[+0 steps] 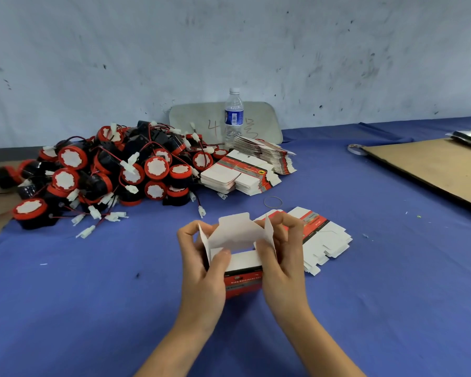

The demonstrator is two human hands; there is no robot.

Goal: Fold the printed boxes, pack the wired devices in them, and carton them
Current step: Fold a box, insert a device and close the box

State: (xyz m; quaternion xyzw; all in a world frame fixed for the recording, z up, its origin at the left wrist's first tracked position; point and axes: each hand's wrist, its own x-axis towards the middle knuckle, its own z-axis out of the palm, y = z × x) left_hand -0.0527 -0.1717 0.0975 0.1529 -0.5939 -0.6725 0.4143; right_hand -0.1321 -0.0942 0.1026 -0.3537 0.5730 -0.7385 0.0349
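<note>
I hold the printed box (242,284) between both hands over the blue cloth (93,295), close in front of me; I cannot tell whether its underside touches the table. My left hand (201,268) curls round its left side with the thumb pressing a small side flap inward, and my right hand (283,262) grips the right side, thumb on the inner edge. If I squeeze unevenly, I judge the thin card could skew back towards flat. If I push the side flap too hard it could crease, and the tall rear flap (234,224) might then snag on the upright right flap (269,232) instead of tucking in. The box's open mouth points up and slightly towards me, with the red printed face turned my way. Its long axis seems to run left to right between my palms.
</note>
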